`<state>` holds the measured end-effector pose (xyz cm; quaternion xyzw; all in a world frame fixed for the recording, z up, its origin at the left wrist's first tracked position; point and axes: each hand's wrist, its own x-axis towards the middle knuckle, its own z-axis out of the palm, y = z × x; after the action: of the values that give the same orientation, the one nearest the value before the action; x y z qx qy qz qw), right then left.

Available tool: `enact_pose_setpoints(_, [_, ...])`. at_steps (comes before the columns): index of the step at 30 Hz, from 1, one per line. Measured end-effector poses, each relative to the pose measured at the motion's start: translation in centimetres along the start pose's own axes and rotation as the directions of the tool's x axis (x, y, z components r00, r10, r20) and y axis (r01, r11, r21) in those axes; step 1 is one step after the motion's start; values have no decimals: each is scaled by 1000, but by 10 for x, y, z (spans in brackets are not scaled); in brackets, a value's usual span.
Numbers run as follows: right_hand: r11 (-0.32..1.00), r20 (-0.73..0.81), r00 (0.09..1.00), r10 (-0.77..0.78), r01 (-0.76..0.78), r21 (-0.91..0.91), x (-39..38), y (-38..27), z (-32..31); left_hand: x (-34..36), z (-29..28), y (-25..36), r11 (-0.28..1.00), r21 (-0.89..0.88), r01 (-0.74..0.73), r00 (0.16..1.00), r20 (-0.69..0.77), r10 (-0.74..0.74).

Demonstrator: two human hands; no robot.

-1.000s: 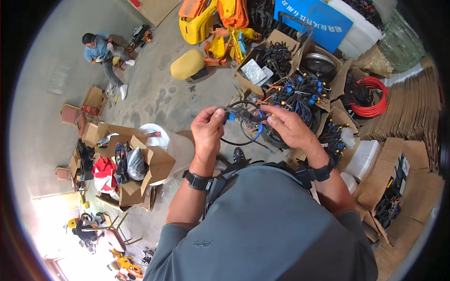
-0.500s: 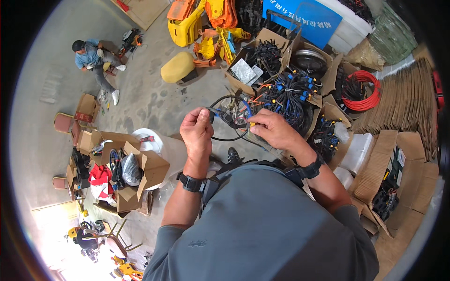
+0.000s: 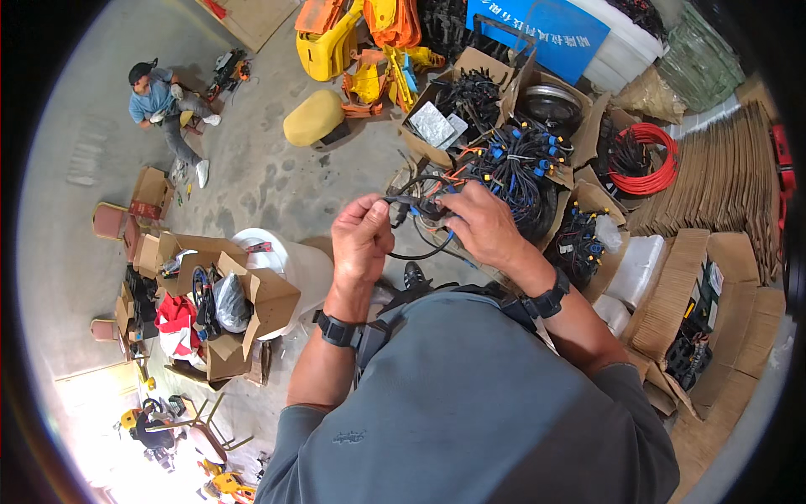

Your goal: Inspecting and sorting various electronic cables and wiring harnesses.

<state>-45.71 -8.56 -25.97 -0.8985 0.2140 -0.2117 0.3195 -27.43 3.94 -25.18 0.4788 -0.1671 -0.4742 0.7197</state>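
Observation:
A looped black wiring harness (image 3: pixel 410 203) with blue wire sections is stretched between my two hands in front of my chest. My left hand (image 3: pixel 361 235) pinches one side of it between thumb and fingers. My right hand (image 3: pixel 487 225) is closed on the other side, thumb and fingers bent around the cable, which partly hides the connectors there. Part of the loop hangs below my hands. Just beyond lies a big tied bundle of black cables (image 3: pixel 514 172) with blue and yellow connectors.
Cardboard boxes of cables (image 3: pixel 470 97) stand ahead, near a red cable coil (image 3: pixel 646 158) and stacked flat cardboard (image 3: pixel 705 181). On the left, an open carton (image 3: pixel 273 294) rests by a white drum (image 3: pixel 306 273). A yellow seat (image 3: pixel 313 118) lies on the floor; a person (image 3: pixel 159 105) sits far left.
My right hand has turned and shifted slightly, its fingers now further round the cable. The left hand has moved a little right. The loop between them looks narrower.

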Motion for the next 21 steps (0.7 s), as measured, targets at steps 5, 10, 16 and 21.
enact_pose_setpoints(5, [993,-296,951,-94,112,43,2,5,-2,-5,3,-8,990,-98,99,990,108,-88])
enact_pose_setpoints(10, [910,-259,958,125,-7,415,0,9,4,-4,-8,-8,990,-118,79,993,93,-68])
enact_pose_setpoints(16, [597,59,965,257,-207,775,4,13,-16,2,-20,-3,986,-157,47,995,90,-33])
enact_pose_setpoints(21, [511,148,964,220,-244,825,3,22,-11,2,-20,-3,986,-158,49,991,128,-29])
